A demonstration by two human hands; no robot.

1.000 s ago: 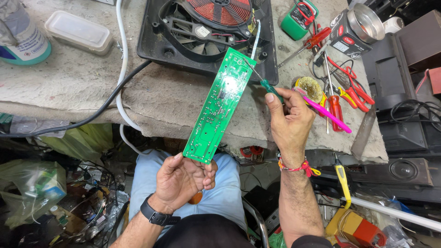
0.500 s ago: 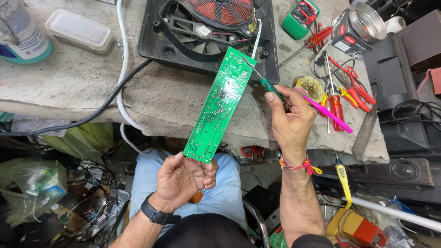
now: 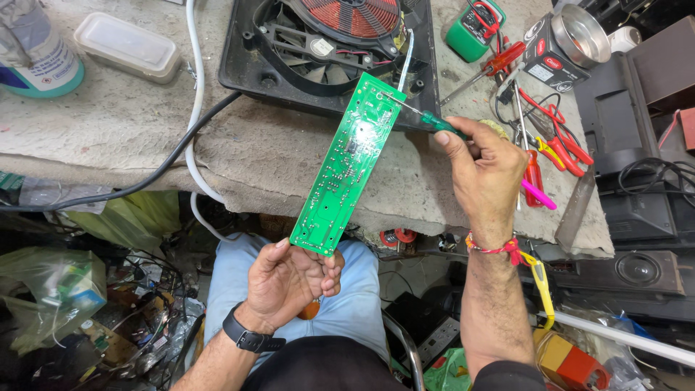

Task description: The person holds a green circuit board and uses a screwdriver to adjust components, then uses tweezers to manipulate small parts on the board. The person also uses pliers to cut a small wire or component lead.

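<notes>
Two hands are at work over the front edge of the bench. Your left hand grips the near end of a long green circuit board, fingers clenched around its lower edge, with a dark watch on the wrist. The board tilts up and away from you, its solder side facing the camera and its far end lying over the edge of an opened black cooker housing. Your right hand is closed around a screwdriver with a green and pink handle; the pink end sticks out past the hand on the right. The metal tip touches the board near its upper right corner. Inside the housing you see a red coil and a black fan. A white cable and a black cable run across the bench to the left. Red-handled pliers lie just right of your right hand.
</notes>
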